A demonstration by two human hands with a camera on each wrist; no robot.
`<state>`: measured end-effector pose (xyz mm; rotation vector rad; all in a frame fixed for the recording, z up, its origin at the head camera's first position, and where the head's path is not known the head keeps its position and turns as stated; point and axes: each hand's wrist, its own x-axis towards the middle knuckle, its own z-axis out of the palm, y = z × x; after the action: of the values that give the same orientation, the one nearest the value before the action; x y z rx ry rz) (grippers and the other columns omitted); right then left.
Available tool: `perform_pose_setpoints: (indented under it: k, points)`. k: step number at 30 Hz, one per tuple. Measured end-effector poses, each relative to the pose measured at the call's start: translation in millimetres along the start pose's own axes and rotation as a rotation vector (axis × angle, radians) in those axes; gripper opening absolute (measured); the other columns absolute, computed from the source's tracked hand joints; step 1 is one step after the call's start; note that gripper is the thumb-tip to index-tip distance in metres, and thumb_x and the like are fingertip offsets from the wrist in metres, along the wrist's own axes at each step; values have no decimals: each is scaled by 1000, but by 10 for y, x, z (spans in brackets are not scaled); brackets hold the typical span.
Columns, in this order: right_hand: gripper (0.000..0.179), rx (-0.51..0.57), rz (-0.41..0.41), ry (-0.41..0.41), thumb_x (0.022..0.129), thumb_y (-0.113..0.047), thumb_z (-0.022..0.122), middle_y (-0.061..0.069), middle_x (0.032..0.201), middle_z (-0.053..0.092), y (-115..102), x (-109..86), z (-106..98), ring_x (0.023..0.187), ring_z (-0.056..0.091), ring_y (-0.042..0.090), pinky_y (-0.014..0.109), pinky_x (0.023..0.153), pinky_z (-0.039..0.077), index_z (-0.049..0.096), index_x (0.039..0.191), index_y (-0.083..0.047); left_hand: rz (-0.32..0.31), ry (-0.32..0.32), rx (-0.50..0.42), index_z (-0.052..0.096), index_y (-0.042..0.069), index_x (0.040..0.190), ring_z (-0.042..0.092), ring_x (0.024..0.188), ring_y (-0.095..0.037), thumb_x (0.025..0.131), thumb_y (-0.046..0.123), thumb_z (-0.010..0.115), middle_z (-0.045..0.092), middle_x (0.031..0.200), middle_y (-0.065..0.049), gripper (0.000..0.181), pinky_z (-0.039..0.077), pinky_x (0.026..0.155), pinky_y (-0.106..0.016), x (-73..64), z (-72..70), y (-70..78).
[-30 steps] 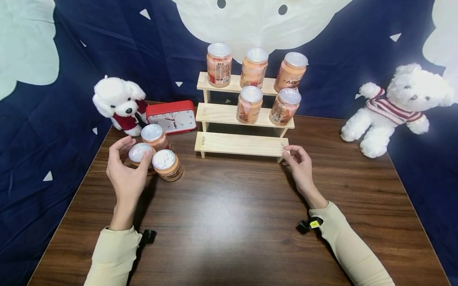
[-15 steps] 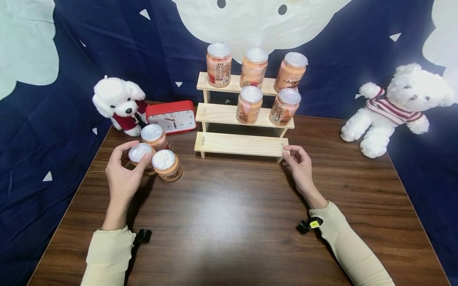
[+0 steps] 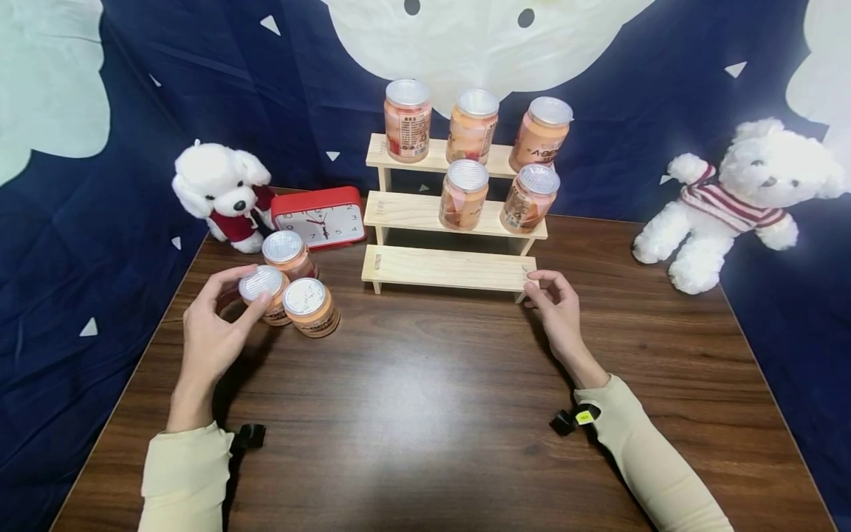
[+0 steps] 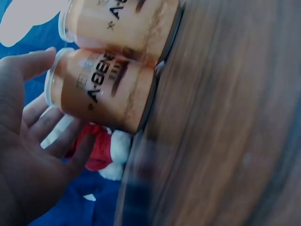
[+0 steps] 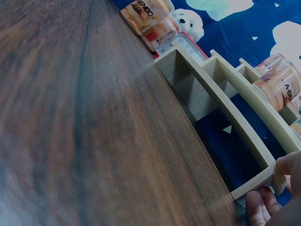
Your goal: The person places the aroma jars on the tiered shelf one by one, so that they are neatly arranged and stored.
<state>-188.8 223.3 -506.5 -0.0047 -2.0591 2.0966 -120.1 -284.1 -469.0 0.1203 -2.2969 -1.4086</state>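
Observation:
My left hand [image 3: 214, 314] has its thumb and index finger around the lid of a jar [image 3: 275, 314] with a peach-coloured label, which stands upright on the table. In the left wrist view the thumb lies at the lid's rim and the other fingers reach behind the jar [image 4: 103, 89]. Two more such jars, a front jar [image 3: 315, 321] and a back jar [image 3: 302, 262], stand close beside it. With thumb and fingers, my right hand [image 3: 558, 314] pinches the right end of the lowest step of a three-tier wooden display stand [image 3: 448, 267]; the right wrist view shows this grip at the corner.
Three jars stand on the top tier, including a left jar [image 3: 408, 125]; the middle tier bears a jar [image 3: 463, 199] and another jar [image 3: 528, 203]. A red alarm clock [image 3: 322, 216] and plush dog [image 3: 229, 192] are behind the left jars. A teddy bear [image 3: 738, 199] sits at right.
My left wrist and forearm have swung left, while the fingers stay at the same jar's lid. The right hand keeps its grip on the stand, which has not moved.

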Motion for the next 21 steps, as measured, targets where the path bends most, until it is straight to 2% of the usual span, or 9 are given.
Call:
perform_pose_setpoints:
  k: [4,9,14,21]
  points:
    - [26,-4,-1,0,104,8,69,-1,93,63,-3,1,-2,76,65,10,21,70,62,61,125,20,23,-50,24,72,8,144,64,116,2,91,0,89,74,142,1,56,51,100,-11,-4,-48,-18]
    - [26,-8,1,-3,104,7,69,-3,93,64,-1,0,1,76,65,10,21,70,62,61,126,19,49,-83,34,71,7,145,63,117,3,89,-3,89,71,147,-5,60,50,101,-10,-7,-84,-40]
    - [26,-7,-3,-3,104,7,70,-3,94,66,3,2,-2,76,66,10,21,71,62,61,125,19,51,-94,35,71,7,146,64,118,2,89,-5,90,70,150,-7,61,51,102,-10,-2,-99,-52]
    - [26,-9,-4,-2,104,6,70,-2,93,65,7,3,-10,75,66,10,21,70,62,62,125,19,43,-90,22,71,6,146,65,115,2,89,-5,90,72,146,-1,61,51,100,-8,8,-99,-56]
